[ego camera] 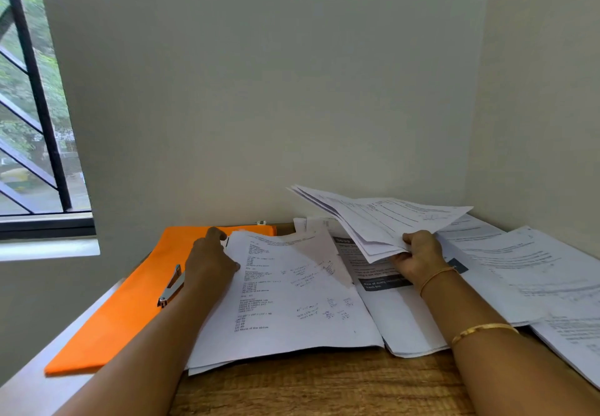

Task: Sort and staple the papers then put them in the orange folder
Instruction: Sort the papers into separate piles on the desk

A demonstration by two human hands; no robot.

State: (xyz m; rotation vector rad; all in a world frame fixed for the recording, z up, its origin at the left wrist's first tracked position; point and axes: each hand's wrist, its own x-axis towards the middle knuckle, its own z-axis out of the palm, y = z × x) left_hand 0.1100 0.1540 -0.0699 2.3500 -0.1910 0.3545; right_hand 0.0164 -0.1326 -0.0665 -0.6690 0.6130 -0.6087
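We've got the right hand (418,259) pinching a loose fan of white printed sheets (383,224) above the wooden table's (324,386) far edge, left hand (211,259) flat w/ fingers spread on the question-sheet stack (292,295) beside the flat orange folder (130,295) at the left edge w/ the small silver stapler (171,286) on it, so pages could slip & mix w/ other piles.

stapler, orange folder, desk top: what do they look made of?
Stapler: looks like bare metal, silvery with a bright sheen; too small to rule out plastic parts.
Orange folder: likely matte card or thin plastic; flat, uniform colour, no gloss, lies thin on the desk.
Desk top: wood or wood-look laminate; brown grain lines show, dull finish. Which one, cannot tell.
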